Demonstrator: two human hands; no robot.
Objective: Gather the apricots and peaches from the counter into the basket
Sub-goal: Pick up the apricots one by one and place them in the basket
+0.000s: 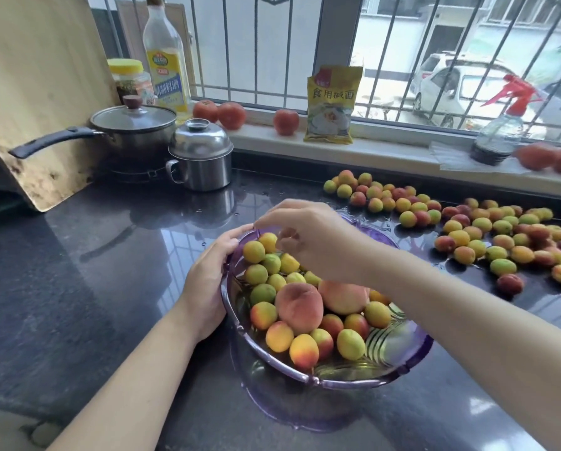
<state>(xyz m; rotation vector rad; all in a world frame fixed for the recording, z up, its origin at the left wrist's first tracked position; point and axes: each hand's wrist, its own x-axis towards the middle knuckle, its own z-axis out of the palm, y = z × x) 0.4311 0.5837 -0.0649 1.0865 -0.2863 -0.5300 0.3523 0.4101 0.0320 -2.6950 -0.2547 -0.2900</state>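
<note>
A clear purple basket (pixel 399 369) stands on the dark counter, holding several yellow-green and red apricots (pixel 303 351) and two big pink peaches (pixel 299 307). My left hand (pixel 207 281) grips the basket's left rim, thumb over the edge. My right hand (pixel 308 239) hovers over the far side of the basket with fingers loosely spread and pointing down, nothing visible in them. Many loose apricots (pixel 461 237) lie scattered on the counter to the right.
A lidded pot (pixel 132 128) and a steel mug with lid (pixel 201 157) stand at the back left beside a wooden board (pixel 35 92). On the windowsill sit tomatoes (pixel 232 115), a yellow packet (pixel 331 105), an oil bottle (pixel 165 56) and a spray bottle (pixel 500 131).
</note>
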